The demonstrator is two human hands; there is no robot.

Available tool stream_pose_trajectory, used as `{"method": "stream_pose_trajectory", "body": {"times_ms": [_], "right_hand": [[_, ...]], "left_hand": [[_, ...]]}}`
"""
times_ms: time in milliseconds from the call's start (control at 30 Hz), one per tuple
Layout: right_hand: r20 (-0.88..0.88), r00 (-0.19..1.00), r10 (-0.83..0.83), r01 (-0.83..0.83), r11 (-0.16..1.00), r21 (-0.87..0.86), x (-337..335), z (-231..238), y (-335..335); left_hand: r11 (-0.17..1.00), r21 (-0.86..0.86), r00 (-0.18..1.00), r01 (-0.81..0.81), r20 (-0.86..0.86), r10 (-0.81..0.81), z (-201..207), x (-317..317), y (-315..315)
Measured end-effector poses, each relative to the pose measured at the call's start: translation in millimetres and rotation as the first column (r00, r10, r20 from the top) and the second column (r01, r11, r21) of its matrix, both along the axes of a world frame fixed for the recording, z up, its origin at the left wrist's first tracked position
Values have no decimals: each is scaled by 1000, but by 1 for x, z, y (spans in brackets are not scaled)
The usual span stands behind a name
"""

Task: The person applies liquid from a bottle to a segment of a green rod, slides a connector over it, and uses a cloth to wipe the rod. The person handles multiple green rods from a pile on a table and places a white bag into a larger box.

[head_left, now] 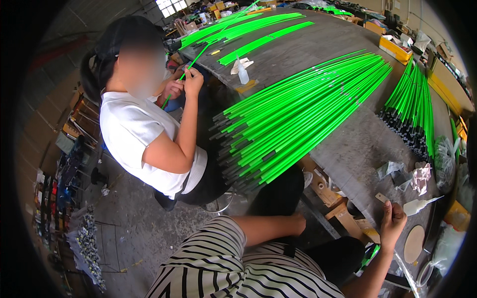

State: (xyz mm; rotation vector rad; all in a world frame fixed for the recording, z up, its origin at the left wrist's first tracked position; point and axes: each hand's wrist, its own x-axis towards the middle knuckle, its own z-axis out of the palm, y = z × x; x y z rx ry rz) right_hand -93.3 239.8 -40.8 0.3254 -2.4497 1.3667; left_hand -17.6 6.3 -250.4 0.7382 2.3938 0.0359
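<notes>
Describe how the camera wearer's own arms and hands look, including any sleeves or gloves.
The left hand and right hand are ungloved, with bare forearms and no visible wristwear. The left sleeve is short and loose, white with dark stripes; the right sleeve can't be made out clearly.

Window (pixel 171 6): bright and paned, at the top of your view, left of centre.
Yellow bin (pixel 393 51): at your far right on the tabletop (pixel 348 144), holding mixed items.
Crumpled piece (pixel 421 178): pinkish, to your right; paper or cloth, you cannot tell.
Clear plastic bag (pixel 445 159): near your right edge.
Floor (pixel 124 213): grey, scuffed, to your left.
</notes>
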Motion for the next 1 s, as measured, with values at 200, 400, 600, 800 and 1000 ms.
{"method": "stream_pose_trajectory", "body": {"times_ms": [200, 400, 600, 800, 1000], "right_hand": [[-21, 999, -35, 37, 992, 119, -2, -1, 1], [-15, 999, -29, 30, 995, 97, -1, -1, 0], [24, 999, -31, 30, 998, 48, -3, -4, 3], [34, 998, -55, 52, 994, 97, -2, -1, 0], [4, 999, -49, 48, 993, 104, 1, 2, -5]], "left_hand": [[961, -265, 965, 77, -224, -139, -52, -5, 6], [944, -273, 979, 188, -27, -202, -45, -13, 10], [942, -280, 979, 188, -25, -203, -64, -17, 14], [946, -274, 984, 174, 17, -176, -56, -14, 18], [948, -276, 987, 162, 54, -153, -52, -10, 16]]}}
